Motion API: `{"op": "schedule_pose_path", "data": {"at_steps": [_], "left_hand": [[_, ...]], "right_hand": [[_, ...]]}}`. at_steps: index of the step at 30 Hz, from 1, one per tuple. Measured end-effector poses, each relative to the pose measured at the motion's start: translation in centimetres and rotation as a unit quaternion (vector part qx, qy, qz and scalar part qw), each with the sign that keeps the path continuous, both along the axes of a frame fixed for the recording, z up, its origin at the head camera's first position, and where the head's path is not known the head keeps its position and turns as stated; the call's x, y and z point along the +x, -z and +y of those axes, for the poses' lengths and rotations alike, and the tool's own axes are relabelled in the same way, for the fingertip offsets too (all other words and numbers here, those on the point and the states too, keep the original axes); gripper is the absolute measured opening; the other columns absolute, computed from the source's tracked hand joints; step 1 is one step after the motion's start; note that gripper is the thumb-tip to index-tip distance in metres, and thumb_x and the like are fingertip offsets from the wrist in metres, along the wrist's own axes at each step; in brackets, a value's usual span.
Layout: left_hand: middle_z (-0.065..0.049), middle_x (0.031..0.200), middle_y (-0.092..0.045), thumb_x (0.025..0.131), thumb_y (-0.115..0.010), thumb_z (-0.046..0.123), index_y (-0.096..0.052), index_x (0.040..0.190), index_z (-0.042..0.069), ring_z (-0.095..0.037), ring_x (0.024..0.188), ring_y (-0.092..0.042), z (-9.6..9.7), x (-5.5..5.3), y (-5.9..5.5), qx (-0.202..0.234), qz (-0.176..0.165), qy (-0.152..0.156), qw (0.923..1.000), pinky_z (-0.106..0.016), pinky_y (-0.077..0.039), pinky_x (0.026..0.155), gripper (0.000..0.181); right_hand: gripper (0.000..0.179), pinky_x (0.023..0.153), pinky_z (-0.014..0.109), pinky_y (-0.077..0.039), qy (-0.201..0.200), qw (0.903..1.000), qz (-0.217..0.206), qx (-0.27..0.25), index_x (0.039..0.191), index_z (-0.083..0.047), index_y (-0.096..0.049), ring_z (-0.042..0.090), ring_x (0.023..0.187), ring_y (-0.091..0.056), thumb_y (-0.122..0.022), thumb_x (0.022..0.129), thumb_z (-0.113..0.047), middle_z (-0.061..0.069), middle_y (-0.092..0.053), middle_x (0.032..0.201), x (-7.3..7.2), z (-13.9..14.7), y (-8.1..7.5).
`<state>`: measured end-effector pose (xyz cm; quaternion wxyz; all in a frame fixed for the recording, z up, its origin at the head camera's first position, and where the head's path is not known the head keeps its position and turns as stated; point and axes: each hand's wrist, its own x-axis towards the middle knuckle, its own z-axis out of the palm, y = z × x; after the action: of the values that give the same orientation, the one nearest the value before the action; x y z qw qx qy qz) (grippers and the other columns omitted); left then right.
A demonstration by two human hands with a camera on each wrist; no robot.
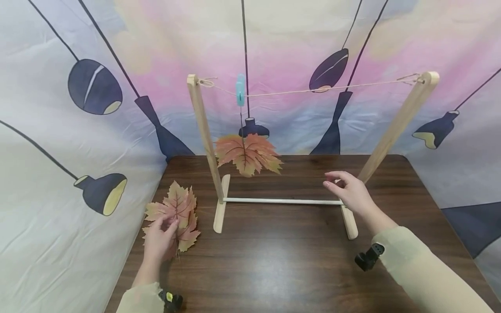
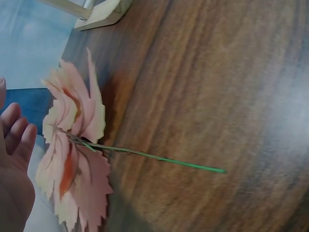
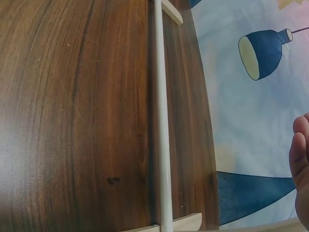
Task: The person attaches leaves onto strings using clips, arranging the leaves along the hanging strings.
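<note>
Over a small pile of orange-pink artificial maple leaves (image 1: 183, 208) at the table's left side is my left hand (image 1: 158, 239). In the left wrist view its loosely bent fingers (image 2: 17, 130) show beside the leaves, and a thin green stem (image 2: 164, 158) sticks out from them. Another maple leaf (image 1: 250, 156) hangs by its stem from a light blue clothespin (image 1: 240, 90) on the string. My right hand (image 1: 350, 193) hovers near the right post of the wooden stand, thumb and fingers loosely bent, nothing between them.
A wooden stand has a left post (image 1: 205, 134) and a right post (image 1: 399, 126), with a string (image 1: 293, 92) tied between their tops. A white rod (image 1: 282, 201) joins the feet. Behind the brown table (image 1: 274, 274) hangs a cloth printed with lamps (image 1: 156, 43).
</note>
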<state>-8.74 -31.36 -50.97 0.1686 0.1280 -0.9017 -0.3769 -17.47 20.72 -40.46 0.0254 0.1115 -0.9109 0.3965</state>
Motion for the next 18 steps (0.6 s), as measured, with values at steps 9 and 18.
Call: {"op": "schedule_pose_path", "data": {"at_steps": [9,18], "left_hand": [[-0.015,0.093,-0.062,0.087,-0.067,0.013,-0.061,0.107,-0.003,-0.023,0.083,-0.056,0.3,0.4,1.0,0.007,-0.006,0.000,1.0000,-0.015,-0.039,0.068,0.026],[-0.015,0.097,-0.063,0.082,-0.072,0.007,-0.063,0.107,-0.002,-0.005,0.081,-0.051,-0.1,0.8,2.0,0.002,0.029,-0.015,0.9995,-0.013,-0.038,0.072,0.028]], "right_hand": [[0.044,0.063,0.033,-0.046,0.011,0.9998,-0.016,0.011,0.124,-0.006,-0.057,0.022,0.087,-0.056,-0.057,0.093,-0.037,0.011,-0.060,0.109,0.9,1.0,0.6],[0.040,0.064,0.032,-0.047,0.035,0.9991,0.004,0.022,0.119,-0.004,-0.060,0.022,0.083,-0.058,-0.059,0.092,-0.033,0.012,-0.062,0.106,1.9,2.3,2.0]]}}
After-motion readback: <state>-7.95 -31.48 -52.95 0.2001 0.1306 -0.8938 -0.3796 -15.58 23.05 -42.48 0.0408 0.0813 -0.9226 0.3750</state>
